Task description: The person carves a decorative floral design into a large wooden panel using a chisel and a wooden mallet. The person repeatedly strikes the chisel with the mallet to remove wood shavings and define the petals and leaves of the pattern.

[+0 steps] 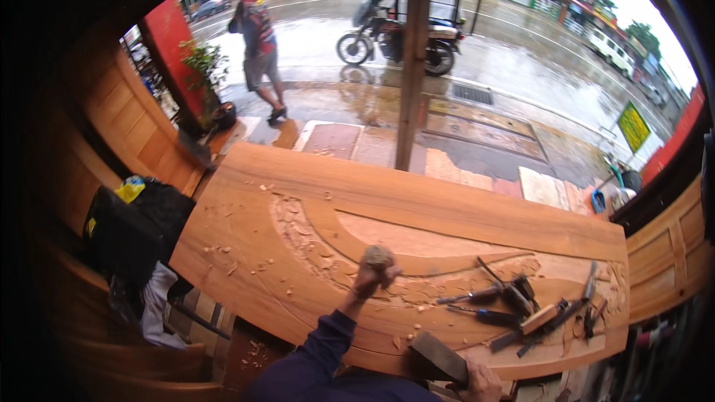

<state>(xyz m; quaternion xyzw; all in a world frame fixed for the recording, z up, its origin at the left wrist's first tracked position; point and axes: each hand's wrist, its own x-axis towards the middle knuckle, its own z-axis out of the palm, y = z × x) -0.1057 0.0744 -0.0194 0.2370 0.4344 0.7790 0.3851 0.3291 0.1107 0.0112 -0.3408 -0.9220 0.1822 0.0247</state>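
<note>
My left hand (pixel 366 281) is closed round a rough, tan, roundish lump (pixel 378 256), its kind unclear, above the carved band of a large wooden door panel (pixel 484 225). Down at the panel's near edge, my right hand (pixel 484 383) grips the end of a dark rectangular wooden block (pixel 438 356). Curved leaf-like carving runs along the panel, with wood chips scattered over it. To the right of my hands lie several chisels (pixel 497 317) and other hand tools in a loose heap, together with a small pale wood block (pixel 538 318).
A black bag (pixel 141 223) with a grey cloth (pixel 158 305) sits left of the panel. A wooden post (pixel 412 67) rises behind it. Beyond, a person (pixel 259 45) walks on the pavement, and a motor tricycle (pixel 402 33) stands by the wet road. Wooden doors (pixel 141 119) lean at left.
</note>
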